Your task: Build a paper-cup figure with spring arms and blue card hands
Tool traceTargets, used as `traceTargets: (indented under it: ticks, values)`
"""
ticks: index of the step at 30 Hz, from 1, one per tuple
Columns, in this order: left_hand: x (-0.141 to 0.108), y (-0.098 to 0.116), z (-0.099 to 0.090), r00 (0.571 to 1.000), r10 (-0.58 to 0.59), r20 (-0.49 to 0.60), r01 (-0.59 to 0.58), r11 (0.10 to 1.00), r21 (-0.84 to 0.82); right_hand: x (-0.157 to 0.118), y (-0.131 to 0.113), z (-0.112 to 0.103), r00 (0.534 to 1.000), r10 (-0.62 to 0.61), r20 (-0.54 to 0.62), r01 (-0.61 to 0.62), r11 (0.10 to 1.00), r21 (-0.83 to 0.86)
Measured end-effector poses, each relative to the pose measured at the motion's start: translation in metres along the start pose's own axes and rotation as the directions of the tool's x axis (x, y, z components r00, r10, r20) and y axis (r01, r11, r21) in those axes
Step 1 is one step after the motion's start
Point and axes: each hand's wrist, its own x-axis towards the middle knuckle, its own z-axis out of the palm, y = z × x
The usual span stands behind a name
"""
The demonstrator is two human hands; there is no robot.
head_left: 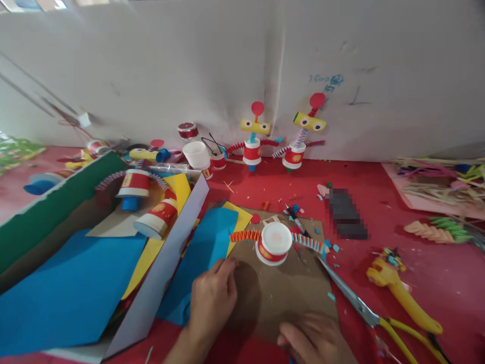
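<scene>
Our left hand (214, 293) curls at the brown board's left edge, our right (318, 339) at its near edge; we cannot tell whether either grips anything. Toward the far edge, the upturned cup (276, 242) looks light and crushable, best held by its sides, sparing the soft pleated arms (245, 236). Board (280, 303) lies nearer us; scissors (359, 305) border its right edge.
</scene>
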Motion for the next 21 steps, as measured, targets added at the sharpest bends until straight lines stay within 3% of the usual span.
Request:
traceTargets:
  ticks: [4, 9, 13, 21]
  values:
    - [0.005, 0.002, -0.005, 1.000, 0.010, -0.012, -0.008, 0.994, 0.105, 0.002, 0.000, -0.007, 0.998, 0.024, -0.054, -0.027, 0.997, -0.066]
    - [0.008, 0.001, -0.009, 0.998, -0.029, -0.059, 0.040, 0.980, 0.197, -0.005, 0.004, -0.009, 0.995, 0.066, 0.077, -0.047, 0.974, -0.222]
    - [0.004, 0.001, -0.006, 0.993, -0.114, -0.021, 0.116, 0.978, 0.171, -0.006, 0.005, -0.006, 0.983, 0.093, 0.158, -0.062, 0.980, -0.189]
    - [-0.015, 0.006, -0.011, 0.994, -0.111, 0.003, 0.111, 0.993, 0.046, -0.006, 0.007, 0.003, 0.990, 0.102, 0.097, -0.089, 0.988, -0.129]
